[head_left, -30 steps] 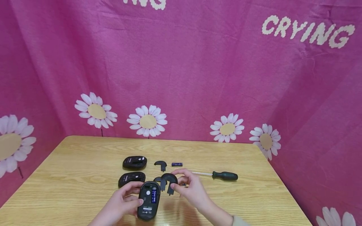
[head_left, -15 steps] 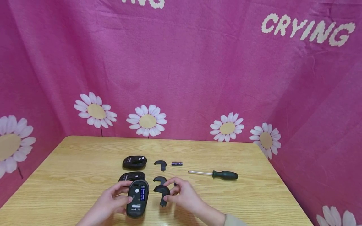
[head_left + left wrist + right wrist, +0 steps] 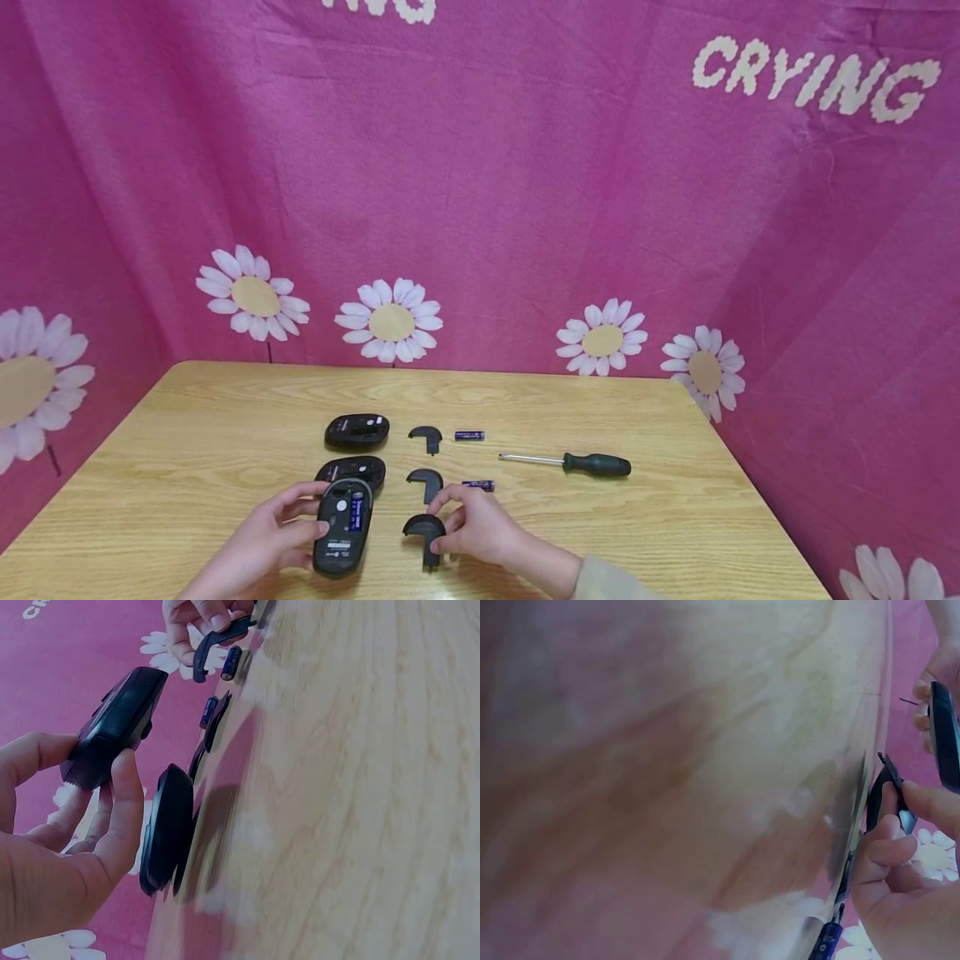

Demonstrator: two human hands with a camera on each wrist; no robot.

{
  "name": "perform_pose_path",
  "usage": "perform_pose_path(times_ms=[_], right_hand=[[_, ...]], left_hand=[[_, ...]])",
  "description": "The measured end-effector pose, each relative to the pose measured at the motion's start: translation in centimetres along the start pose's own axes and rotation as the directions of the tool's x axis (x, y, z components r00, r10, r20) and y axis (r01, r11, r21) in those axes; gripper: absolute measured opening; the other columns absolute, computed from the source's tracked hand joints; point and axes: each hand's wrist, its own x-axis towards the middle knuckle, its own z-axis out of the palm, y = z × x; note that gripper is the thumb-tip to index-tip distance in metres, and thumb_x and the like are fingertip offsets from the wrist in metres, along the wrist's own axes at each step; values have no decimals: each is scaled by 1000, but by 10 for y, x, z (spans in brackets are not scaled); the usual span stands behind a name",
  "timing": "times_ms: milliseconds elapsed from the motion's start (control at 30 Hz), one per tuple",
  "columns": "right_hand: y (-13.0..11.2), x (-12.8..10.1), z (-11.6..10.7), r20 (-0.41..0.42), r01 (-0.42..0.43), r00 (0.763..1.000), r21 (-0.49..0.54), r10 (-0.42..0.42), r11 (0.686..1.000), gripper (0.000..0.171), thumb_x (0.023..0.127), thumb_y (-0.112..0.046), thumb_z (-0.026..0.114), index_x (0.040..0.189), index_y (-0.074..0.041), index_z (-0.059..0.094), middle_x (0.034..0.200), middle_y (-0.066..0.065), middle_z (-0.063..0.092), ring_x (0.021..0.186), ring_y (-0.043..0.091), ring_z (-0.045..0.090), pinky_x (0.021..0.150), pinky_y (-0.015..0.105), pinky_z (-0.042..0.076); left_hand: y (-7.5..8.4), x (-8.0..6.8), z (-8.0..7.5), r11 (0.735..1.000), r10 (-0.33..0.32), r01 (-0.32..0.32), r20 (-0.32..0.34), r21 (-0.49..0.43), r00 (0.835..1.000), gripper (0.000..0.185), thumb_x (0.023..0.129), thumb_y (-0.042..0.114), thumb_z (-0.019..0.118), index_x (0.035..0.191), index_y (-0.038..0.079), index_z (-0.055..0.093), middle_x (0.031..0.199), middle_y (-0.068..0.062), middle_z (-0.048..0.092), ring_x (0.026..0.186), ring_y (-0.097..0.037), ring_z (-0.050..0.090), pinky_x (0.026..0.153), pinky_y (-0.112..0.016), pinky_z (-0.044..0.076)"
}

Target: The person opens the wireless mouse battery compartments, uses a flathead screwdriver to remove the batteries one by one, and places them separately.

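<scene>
My left hand (image 3: 288, 533) grips a black computer mouse (image 3: 342, 526) turned underside up, a blue battery showing in its open bay. The left wrist view shows the same mouse (image 3: 115, 727) between thumb and fingers, lifted off the wood. My right hand (image 3: 457, 533) pinches a black curved battery cover (image 3: 423, 530) low over the table, just right of the mouse. In the right wrist view that cover (image 3: 885, 791) sits between thumb and fingertips. Two more mice (image 3: 357, 430) (image 3: 360, 467) lie behind, with two loose covers (image 3: 426, 437) (image 3: 424, 478) and two batteries (image 3: 469, 435) (image 3: 477, 485).
A screwdriver (image 3: 577, 463) with a dark green handle lies to the right on the wooden table (image 3: 210, 433). Pink daisy-print cloth (image 3: 480, 208) hangs behind and at both sides. The table's right edge (image 3: 750, 492) runs close to the cloth.
Both hands have drawn left and toward me. The mouse has moved left with the left hand, and the right hand has brought the cover down close to the table.
</scene>
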Motion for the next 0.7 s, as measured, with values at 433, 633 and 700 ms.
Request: perform_pose_path(times_ms=[433, 633, 700], right_hand=[[7, 9, -1, 9, 30, 1000, -179, -29, 983, 30, 68, 5, 78, 91, -4, 61, 66, 1, 64, 59, 2, 55, 60, 16, 43], [7, 11, -2, 19, 53, 999, -259, -49, 965, 27, 69, -1, 79, 89, -4, 61, 64, -6, 58, 56, 0, 50, 59, 15, 42], [7, 11, -2, 23, 60, 998, -280, -56, 958, 27, 69, -3, 80, 89, -5, 61, 62, -8, 56, 55, -1, 49, 57, 14, 41]], left_hand=[[3, -1, -1, 999, -31, 31, -15, -11, 999, 66, 86, 7, 62, 140, -8, 28, 120, -22, 50, 92, -24, 61, 70, -44, 56], [3, -2, -2, 1000, 1, 0, 11, -19, 1000, 63, 87, 7, 60, 138, -9, 28, 116, -18, 53, 92, -24, 61, 70, -44, 56], [4, -2, -2, 1000, -1, 1, 13, -19, 1000, 63, 87, 7, 60, 138, -9, 29, 116, -18, 52, 93, -24, 61, 70, -44, 56]])
